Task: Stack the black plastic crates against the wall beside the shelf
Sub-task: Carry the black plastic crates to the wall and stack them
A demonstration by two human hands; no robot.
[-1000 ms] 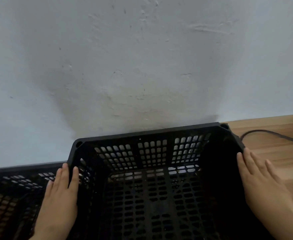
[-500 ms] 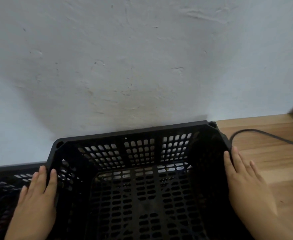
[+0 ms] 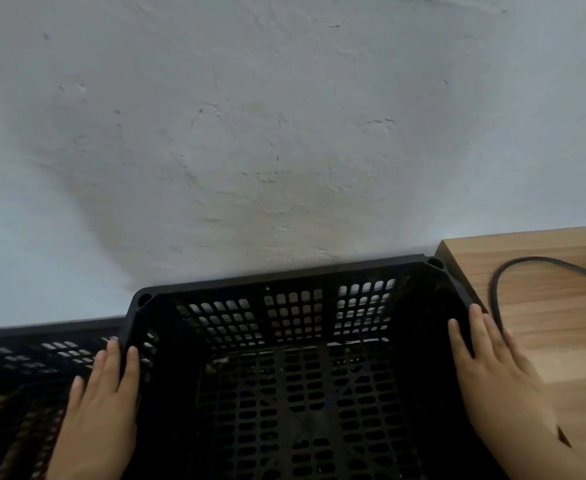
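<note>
A black perforated plastic crate (image 3: 295, 271) fills the lower middle of the view, its far rim close to the white wall. My left hand (image 3: 101, 407) grips its left wall, fingers over the rim. My right hand (image 3: 492, 375) grips the right wall the same way. A second black crate (image 3: 25, 344) sits lower at the left, next to the held one and also against the wall. The held crate is empty inside.
A wooden shelf top (image 3: 554, 306) lies directly right of the crate, touching the wall. A black cable (image 3: 499, 282) loops across it near my right hand. The rough white wall (image 3: 250, 133) fills the upper view.
The crate and both hands have shifted within the view as my head moved; the grip is unchanged and the crate's right rim now lies along the shelf's edge.
</note>
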